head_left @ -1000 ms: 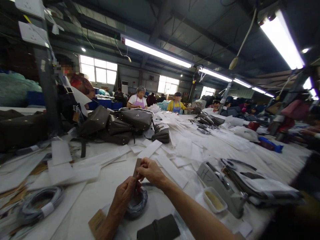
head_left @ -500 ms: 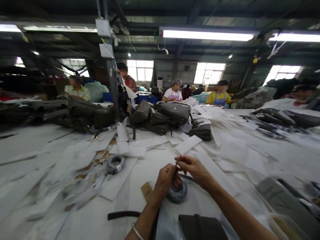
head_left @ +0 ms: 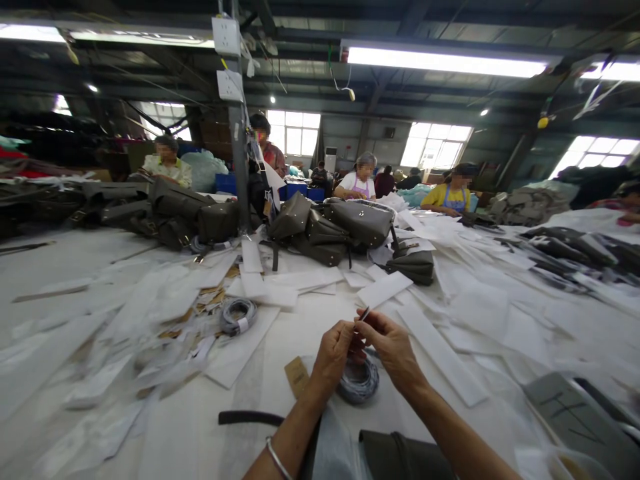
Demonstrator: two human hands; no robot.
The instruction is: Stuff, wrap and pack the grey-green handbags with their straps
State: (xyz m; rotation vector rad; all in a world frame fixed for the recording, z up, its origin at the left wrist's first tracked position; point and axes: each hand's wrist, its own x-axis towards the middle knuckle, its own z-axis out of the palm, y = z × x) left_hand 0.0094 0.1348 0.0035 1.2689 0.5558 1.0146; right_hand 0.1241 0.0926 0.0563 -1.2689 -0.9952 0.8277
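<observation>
Near the middle of the table my two hands meet, with their fingertips close together. A thin dark strip (head_left: 365, 313), too small to make out fully, pokes up from the fingers of my right hand (head_left: 387, 343), which are closed on it. My left hand (head_left: 334, 353) is closed in a pinch at the strip's lower end, where the fingers hide it. Just under the hands lies a coil of grey cord (head_left: 359, 383). A brown card tag (head_left: 297, 377) lies beside my left wrist, and a black strap (head_left: 250, 418) passes by the left forearm.
Dark bags (head_left: 357, 223) are heaped across the table's far side. Another grey coil (head_left: 238, 316) rests left among white sheets (head_left: 385, 289) and scraps. Nearest me is a dark folded piece (head_left: 400, 457); a grey marked case (head_left: 570, 407) stands at right. Several co-workers sit beyond.
The view has shifted slightly, so the surroundings appear farther right. The right fingers have turned, and the thin strip now points up and right from them. Both hands stay together above the coil.
</observation>
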